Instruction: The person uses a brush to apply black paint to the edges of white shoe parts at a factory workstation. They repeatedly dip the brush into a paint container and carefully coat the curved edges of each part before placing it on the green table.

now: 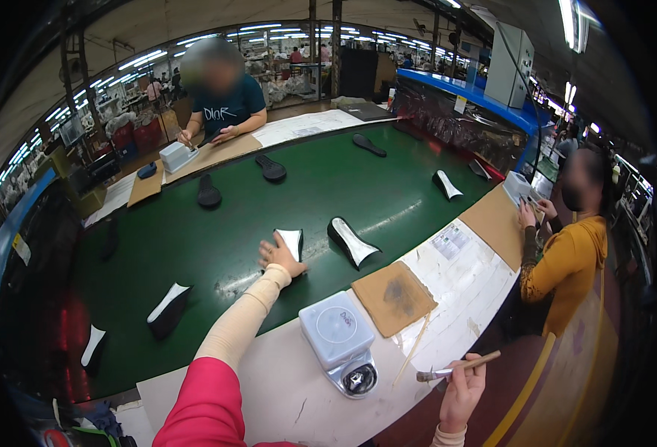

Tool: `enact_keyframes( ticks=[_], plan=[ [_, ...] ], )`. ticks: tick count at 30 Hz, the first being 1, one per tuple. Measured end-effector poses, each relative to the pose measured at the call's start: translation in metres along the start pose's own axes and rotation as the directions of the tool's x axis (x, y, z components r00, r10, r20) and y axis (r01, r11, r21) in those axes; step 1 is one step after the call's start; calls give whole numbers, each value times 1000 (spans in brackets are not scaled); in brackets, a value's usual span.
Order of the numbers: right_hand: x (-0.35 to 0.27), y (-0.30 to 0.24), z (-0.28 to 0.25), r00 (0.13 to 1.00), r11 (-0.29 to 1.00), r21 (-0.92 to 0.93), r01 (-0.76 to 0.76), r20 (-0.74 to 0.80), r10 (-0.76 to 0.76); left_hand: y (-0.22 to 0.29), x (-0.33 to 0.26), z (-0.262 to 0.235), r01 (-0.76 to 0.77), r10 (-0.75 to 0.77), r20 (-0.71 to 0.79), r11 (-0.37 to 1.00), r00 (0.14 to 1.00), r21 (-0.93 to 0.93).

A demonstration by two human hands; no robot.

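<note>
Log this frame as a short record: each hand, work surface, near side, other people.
left hand: fingers spread over a white-topped black shoe piece; firm grip can't be told
right hand: closed around a wooden-handled brush, bristles pointing left
work surface: green, with more white-topped pieces and dark soles farther back
near side: pale blue-grey container, stained brown pad to its right
other people: one in a dark teal shirt across; one in a mustard hoodie at right
</note>
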State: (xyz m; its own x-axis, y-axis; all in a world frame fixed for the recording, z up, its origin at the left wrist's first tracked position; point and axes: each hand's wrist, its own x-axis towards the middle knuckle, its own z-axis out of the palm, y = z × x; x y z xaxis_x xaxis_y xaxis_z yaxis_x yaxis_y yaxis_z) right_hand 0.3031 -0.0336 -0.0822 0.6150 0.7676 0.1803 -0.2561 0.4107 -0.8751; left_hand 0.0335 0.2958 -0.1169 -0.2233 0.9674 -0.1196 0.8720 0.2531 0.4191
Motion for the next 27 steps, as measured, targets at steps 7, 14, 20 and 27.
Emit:
enact_keyframes(
  ticks=[7, 14, 20, 27],
  plan=[
    [-9, -16, 10, 997, 999, -27, 43, 60, -41, -45, -3, -3, -169, 80, -269, 929, 960, -328],
    [-14, -10, 28, 993, 997, -74, -32, 115, 40, -95, -115, -81, 261, 350, 173, -220, 920, -940],
    [-17, 18, 56, 953, 939, -336, 72, 301, 34, -117, -211, -91, 424, 266, 340, -401, 902, -812],
    [-17, 32, 71, 888, 773, -569, 280, 460, 17, -138, -270, -70, 398, 361, 255, -411, 897, -820]
  ],
)
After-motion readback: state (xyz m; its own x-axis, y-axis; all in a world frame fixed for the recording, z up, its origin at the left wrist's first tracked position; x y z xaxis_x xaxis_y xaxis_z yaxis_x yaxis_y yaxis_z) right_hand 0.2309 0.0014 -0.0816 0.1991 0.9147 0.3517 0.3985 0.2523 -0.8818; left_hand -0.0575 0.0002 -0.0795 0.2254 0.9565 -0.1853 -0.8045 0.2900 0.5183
